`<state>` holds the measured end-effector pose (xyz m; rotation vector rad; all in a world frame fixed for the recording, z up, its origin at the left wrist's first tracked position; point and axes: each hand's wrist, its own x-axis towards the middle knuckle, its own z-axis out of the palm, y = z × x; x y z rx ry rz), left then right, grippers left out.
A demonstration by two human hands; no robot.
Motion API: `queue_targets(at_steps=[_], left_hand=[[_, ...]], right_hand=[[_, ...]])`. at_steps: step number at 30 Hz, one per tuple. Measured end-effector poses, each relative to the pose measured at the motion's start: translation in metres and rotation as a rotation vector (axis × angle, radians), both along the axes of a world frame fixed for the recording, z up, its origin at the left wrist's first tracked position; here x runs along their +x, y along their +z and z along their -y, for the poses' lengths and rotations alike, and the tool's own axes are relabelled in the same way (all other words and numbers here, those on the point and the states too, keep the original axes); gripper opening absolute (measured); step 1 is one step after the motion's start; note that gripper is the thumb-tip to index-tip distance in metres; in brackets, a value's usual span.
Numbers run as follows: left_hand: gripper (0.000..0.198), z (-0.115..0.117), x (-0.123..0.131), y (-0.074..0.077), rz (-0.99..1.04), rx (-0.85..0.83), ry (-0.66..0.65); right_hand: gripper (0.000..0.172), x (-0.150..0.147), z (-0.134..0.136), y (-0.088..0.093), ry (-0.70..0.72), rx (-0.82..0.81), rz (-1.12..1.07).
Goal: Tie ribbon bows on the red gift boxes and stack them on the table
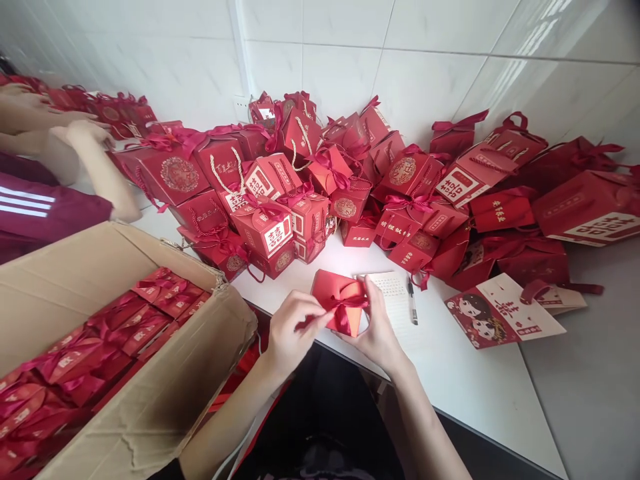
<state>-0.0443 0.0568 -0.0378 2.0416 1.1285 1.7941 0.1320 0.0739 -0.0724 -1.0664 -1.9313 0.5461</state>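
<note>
A small red gift box (330, 285) with a dark red ribbon bow (346, 305) on top is at the front edge of the white table (470, 373). My left hand (295, 327) pinches an end of the ribbon between thumb and fingers. Around the right side of the box wraps my right hand (376, 327), its fingers along the far side and the thumb near the bottom. Just behind the right hand lie a handwritten notebook (393, 285) and a black pen (413, 301).
Stacked red gift boxes (270, 233) with ribbons and cord handles fill the back of the table against the tiled wall. A cardboard carton (165, 373) of bowed red boxes stands at left. A flat printed bag (505, 310) lies at right. Another person's arm (100, 157) shows at far left.
</note>
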Motion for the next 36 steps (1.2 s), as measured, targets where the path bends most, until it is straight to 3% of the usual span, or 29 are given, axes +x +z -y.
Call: queue_targets(at_steps=[4,9,10,12,14,15,18,21,24,29,32,36], left_hand=[[0.021,0.021,0.010,0.025,-0.232,0.352,0.003],[0.026,0.041,0.005,0.045,-0.297,0.401,0.029],[0.030,0.043,-0.001,0.050,-0.276,0.355,0.041],[0.057,0.046,-0.019,0.062,-0.219,0.127,0.066],[0.094,0.050,-0.039,0.076,-0.203,-0.280,0.031],[0.100,0.053,-0.048,0.082,-0.206,-0.455,-0.011],[0.081,0.062,-0.070,0.092,-0.117,-0.758,-0.062],[0.052,0.075,-0.091,0.089,0.174,-0.953,-0.008],[0.043,0.094,-0.122,0.084,0.540,-1.097,0.031],[0.053,0.137,-0.182,0.087,0.996,-1.143,0.073],[0.055,0.161,-0.208,0.087,1.111,-1.096,0.123],[0.060,0.180,-0.229,0.075,1.040,-1.036,0.198]], right_hand=[[0.102,-0.002,0.005,0.021,0.001,0.218,-0.091],[0.100,0.000,0.020,0.044,0.057,0.319,-0.119],[0.101,0.000,0.024,0.048,0.065,0.290,-0.121],[0.107,-0.002,0.032,0.056,0.089,0.154,-0.140],[0.114,-0.007,0.035,0.065,0.172,-0.045,-0.186],[0.115,-0.012,0.035,0.070,0.241,-0.145,-0.213],[0.098,-0.034,0.025,0.081,0.459,-0.374,-0.264],[0.081,-0.060,0.015,0.083,0.657,-0.576,-0.271],[0.077,-0.073,0.014,0.072,0.727,-0.712,-0.325],[0.070,-0.066,0.023,0.028,0.562,-0.747,-0.367],[0.064,-0.057,0.024,-0.005,0.424,-0.791,-0.304],[0.059,-0.039,0.024,-0.049,0.252,-0.719,-0.102]])
